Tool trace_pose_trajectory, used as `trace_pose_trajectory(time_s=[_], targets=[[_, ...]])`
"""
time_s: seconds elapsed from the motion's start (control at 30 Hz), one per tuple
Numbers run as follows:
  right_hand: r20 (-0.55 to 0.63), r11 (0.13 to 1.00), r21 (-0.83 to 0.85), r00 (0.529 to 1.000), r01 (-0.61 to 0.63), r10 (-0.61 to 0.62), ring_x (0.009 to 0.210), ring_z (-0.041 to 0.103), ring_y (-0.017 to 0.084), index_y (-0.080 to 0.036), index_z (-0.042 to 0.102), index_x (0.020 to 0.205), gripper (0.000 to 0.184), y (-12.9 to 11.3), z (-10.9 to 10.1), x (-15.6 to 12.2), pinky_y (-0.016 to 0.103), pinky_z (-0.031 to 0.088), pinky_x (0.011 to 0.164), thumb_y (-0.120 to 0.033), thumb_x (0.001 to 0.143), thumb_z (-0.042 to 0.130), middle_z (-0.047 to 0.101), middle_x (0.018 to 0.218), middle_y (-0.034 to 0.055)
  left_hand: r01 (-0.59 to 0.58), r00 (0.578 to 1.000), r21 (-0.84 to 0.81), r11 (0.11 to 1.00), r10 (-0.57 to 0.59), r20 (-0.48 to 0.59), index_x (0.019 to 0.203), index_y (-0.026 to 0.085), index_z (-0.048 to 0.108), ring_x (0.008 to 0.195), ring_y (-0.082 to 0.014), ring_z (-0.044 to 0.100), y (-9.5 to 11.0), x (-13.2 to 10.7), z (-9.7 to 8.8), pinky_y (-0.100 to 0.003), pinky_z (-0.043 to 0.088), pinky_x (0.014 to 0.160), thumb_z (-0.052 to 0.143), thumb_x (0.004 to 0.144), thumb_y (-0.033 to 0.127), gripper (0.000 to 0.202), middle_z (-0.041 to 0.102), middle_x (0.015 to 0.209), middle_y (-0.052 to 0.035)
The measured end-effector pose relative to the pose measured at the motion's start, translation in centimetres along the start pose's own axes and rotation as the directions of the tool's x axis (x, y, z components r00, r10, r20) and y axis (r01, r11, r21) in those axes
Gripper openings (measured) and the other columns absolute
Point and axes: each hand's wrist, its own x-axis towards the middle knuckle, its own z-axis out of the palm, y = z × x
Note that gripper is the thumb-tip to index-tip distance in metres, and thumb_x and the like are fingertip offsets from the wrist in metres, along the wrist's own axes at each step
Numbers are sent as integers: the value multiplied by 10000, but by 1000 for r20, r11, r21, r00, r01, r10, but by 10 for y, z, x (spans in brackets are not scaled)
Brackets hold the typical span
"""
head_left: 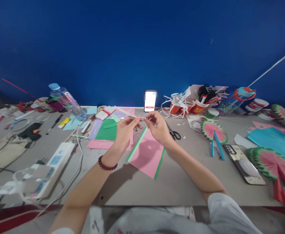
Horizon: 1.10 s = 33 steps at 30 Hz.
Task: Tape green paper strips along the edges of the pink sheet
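Both hands meet above a pink paper sheet (147, 154) with green strips along two opposite edges; a pale band runs beside the left green strip. My left hand (125, 130) is closed, thumb and fingers pinching a narrow white strip (129, 113) that trails off to the upper left. Close beside it, my right hand (159, 127) pinches the same strip near its other end. The fingertips partly hide the strip there. Black-handled scissors (175, 134) lie just right of my right hand, their blades partly covered by it.
Green and pink papers (105, 131) lie left of the hands. A lit phone (150, 101) leans on the blue wall. Red cups (199, 106) stand behind, watermelon-patterned paper fans (215, 131) and a second phone (242, 164) to the right. A power strip (57, 169) and bottle (68, 101) occupy the left.
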Motion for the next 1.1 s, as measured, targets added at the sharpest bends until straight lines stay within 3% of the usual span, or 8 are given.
trace_pose_trajectory(time_s=[0.13, 0.27, 0.47, 0.7, 1.1], targets=[[-14, 1000, -14, 1000, -3, 3, 663, 503, 119, -220, 507, 886, 66, 2, 0, 1, 274, 408, 612, -255, 842, 543, 548, 820, 0, 37, 999, -36, 999, -36, 25, 684, 161, 694, 523, -86, 577, 1, 0, 0, -208, 391, 469, 717, 713, 398, 240, 694, 753, -50], [-10, 999, 33, 1000, -23, 24, 631, 489, 113, -223, 501, 892, 81, 6, 0, 2, 268, 403, 589, -255, 836, 551, 535, 794, -9, -95, 996, 40, 995, 94, 7, 692, 170, 687, 558, -102, 585, -3, 0, 1, -209, 410, 478, 714, 719, 428, 261, 670, 682, -32], [27, 995, 100, 1000, -16, 13, 629, 471, 101, -224, 502, 925, 112, 7, 2, 0, 258, 384, 570, -265, 842, 566, 524, 849, -4, -233, 972, 166, 958, 232, 26, 783, 172, 708, 658, -129, 623, -5, -1, 1, -228, 477, 554, 759, 684, 372, 229, 703, 767, -46], [57, 987, 158, 998, -14, 5, 713, 495, 114, -230, 503, 958, 134, 6, 5, -2, 263, 422, 632, -298, 858, 561, 527, 916, 12, -201, 977, 136, 970, 209, -51, 700, 153, 671, 597, -117, 623, -4, 2, -2, -212, 457, 517, 765, 683, 350, 219, 674, 651, -29], [2, 998, 32, 999, 50, -50, 757, 528, 137, -236, 519, 953, 98, 6, 3, 0, 299, 434, 700, -244, 859, 544, 572, 910, 20, -207, 975, 191, 960, 219, -46, 704, 159, 638, 585, -131, 628, -3, -2, 1, -228, 452, 514, 724, 731, 409, 266, 671, 630, -30]])
